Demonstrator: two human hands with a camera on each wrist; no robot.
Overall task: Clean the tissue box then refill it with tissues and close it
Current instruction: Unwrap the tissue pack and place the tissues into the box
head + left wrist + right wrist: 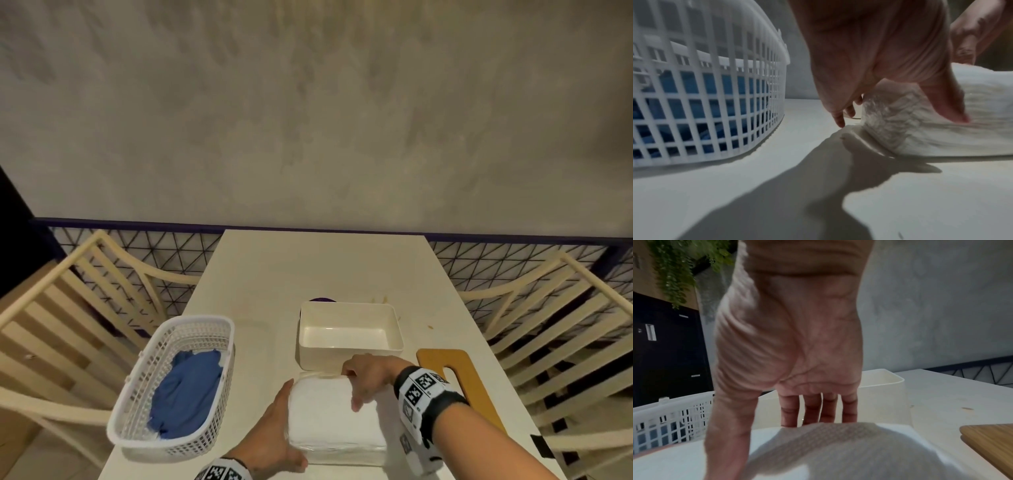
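A thick stack of white tissues (329,421) lies on the table near the front edge, just before the open cream tissue box (342,356), which is empty. My left hand (284,421) grips the stack's left side; in the left wrist view its thumb (949,104) presses the stack (941,133) while the fingers reach round the far corner. My right hand (363,380) holds the far edge, fingers (812,408) hooked down behind the stack (838,451), thumb on top. The box's wooden lid (445,359) lies flat to the right.
A white slotted basket (137,394) with a blue cloth (188,390) in it stands at the left, close to my left hand. A small dark purple thing (322,299) peeks out behind the box. Slatted chairs flank the table; a grey wall is behind.
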